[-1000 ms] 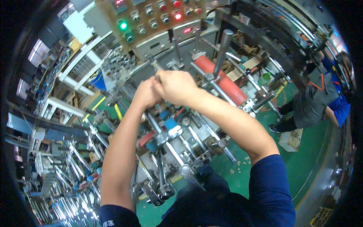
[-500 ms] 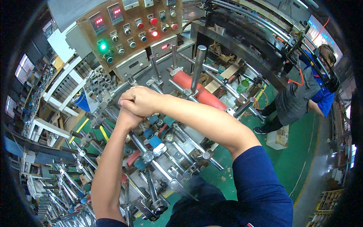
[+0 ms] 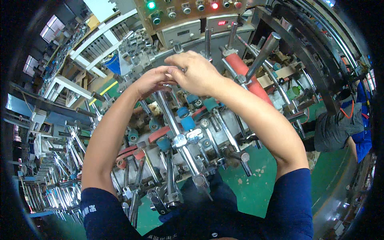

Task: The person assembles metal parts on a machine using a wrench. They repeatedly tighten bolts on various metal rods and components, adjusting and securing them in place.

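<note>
My left hand (image 3: 153, 83) and my right hand (image 3: 197, 75) meet above the middle of a machine with chrome rods. Stretched out to the left, the fingers of my right hand reach over the fingertips of my left. The left hand's fingers are loosely bent and apart from the palm. No object shows in either hand. Just below them a thick chrome rod (image 3: 168, 112) slopes toward me, with a metal clamp block (image 3: 180, 140) on it. Blue rollers (image 3: 187, 123) and a red strip (image 3: 159, 134) lie around that rod.
A control panel (image 3: 192, 9) with lit buttons stands at the far side. A red roller (image 3: 256, 86) and an upright steel post (image 3: 262, 56) are at right. Another person in a grey apron (image 3: 338, 128) stands at the right edge. White racks (image 3: 100, 42) stand at far left.
My right hand, earlier laid over my left hand, has opened and shifted off it to the right. My elbows are spread wider. The view has turned, so the machine sits further right and the panel higher.
</note>
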Motion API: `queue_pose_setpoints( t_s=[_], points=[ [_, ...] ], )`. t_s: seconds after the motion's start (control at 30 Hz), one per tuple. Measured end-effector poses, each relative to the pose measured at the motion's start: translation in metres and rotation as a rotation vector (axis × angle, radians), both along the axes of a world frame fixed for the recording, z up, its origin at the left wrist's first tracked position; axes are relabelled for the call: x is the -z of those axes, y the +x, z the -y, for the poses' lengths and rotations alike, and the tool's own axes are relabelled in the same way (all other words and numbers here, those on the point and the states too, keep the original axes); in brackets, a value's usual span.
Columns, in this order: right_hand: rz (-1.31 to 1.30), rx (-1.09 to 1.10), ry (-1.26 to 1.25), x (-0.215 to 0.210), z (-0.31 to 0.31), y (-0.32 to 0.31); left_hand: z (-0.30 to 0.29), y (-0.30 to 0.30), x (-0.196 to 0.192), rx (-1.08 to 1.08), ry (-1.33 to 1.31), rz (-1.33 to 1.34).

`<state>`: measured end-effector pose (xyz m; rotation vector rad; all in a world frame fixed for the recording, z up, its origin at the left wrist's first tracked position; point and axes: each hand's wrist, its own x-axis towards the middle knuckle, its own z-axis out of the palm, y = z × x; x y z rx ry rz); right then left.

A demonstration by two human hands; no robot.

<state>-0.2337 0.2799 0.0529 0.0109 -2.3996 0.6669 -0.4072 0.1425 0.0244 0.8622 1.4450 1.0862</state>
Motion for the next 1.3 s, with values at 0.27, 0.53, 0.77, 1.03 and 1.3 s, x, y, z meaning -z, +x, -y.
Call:
queue_pose_setpoints(
  t_s=[0.27,0.53,0.77,1.03,1.3],
  points=[
    [0.076,-0.207,-0.478,-0.005,0.010,0.003,-0.051,-0.007,0.114,0.278,0.471,-0.564],
    [0.149,-0.433,-0.887,-0.006,0.013,-0.002,-0.070,0.029,0.144,0.152,0.501,-0.313],
    [0.120,-0.255,-0.602,-0.003,0.020,-0.017,-0.058,0.035,0.136,0.071,0.469,-0.331],
    [0.460,-0.148,-0.183,-0.003,0.071,-0.035,-0.021,0.054,0.115,-0.027,0.314,-0.483],
    [0.358,-0.066,-0.114,0.007,0.079,-0.029,-0.036,0.047,0.104,-0.027,-0.146,-0.911]
  ],
)
